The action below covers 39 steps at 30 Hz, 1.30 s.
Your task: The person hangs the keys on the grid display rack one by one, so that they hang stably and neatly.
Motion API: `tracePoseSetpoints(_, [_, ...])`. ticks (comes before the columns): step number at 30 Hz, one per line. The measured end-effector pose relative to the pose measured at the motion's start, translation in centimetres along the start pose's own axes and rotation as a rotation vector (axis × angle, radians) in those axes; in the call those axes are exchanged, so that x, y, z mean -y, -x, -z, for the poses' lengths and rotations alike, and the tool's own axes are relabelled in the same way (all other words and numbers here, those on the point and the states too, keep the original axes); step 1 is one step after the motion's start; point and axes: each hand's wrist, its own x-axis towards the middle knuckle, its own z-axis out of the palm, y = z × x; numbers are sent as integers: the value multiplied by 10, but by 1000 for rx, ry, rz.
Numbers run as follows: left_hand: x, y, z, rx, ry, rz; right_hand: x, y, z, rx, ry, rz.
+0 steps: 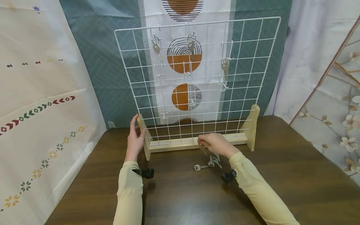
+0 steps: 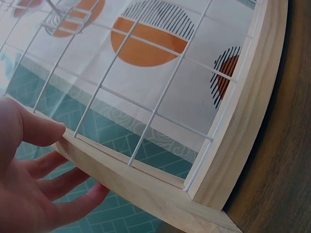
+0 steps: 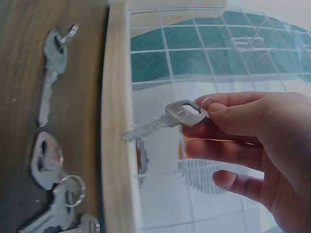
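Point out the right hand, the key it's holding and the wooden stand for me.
Right hand (image 1: pixel 217 144): head view, back of the hand.
Key (image 3: pixel 168 119): right wrist view, where bow meets blade.
Wooden stand (image 1: pixel 174 145): head view, base bar.

Dark brown wood-grain tabletop (image 1: pixel 180 201). Behind: teal-and-white patterned cloth (image 1: pixel 98 72), orange-and-black striped discs. Left: cream cloth (image 1: pixel 39 81), small coloured motifs in rows. Right: white cloth (image 1: pixel 317 90), pale blossoms on brown branches

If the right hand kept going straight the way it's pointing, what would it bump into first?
Probably the grid, low down near the wooden bar; the key pinched in the right hand might touch first. How deep the gap is, I can't tell.
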Motion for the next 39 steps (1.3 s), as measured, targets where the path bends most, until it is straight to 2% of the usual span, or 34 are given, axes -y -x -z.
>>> tracePoseSetpoints(6, [3, 3, 1, -14, 15, 13, 8, -1, 14, -81, 22, 43])
tracePoseSetpoints(10, [3, 4, 0, -17, 20, 8, 13, -1, 36, -173, 33, 58])
tracePoseSetpoints(14, [3, 5, -1, -21, 24, 19, 19, -5, 68, -256, 40, 87])
tracePoseSetpoints(23, [5, 4, -1, -12, 25, 31, 35, -31, 149, -358, 73, 149])
tracePoseSetpoints(27, [5, 4, 0, -6, 25, 32, 44, -46, 180, -387, 81, 176])
tracePoseSetpoints(31, [5, 3, 1, -9, 26, 26, 52, -61, 203, -410, 93, 182])
tracePoseSetpoints(35, [3, 1, 1, -10, 29, 16, 56, -77, 215, -418, 104, 161])
tracePoseSetpoints(39, [0, -1, 1, -12, 32, 9, 53, -89, 217, -397, 105, 120])
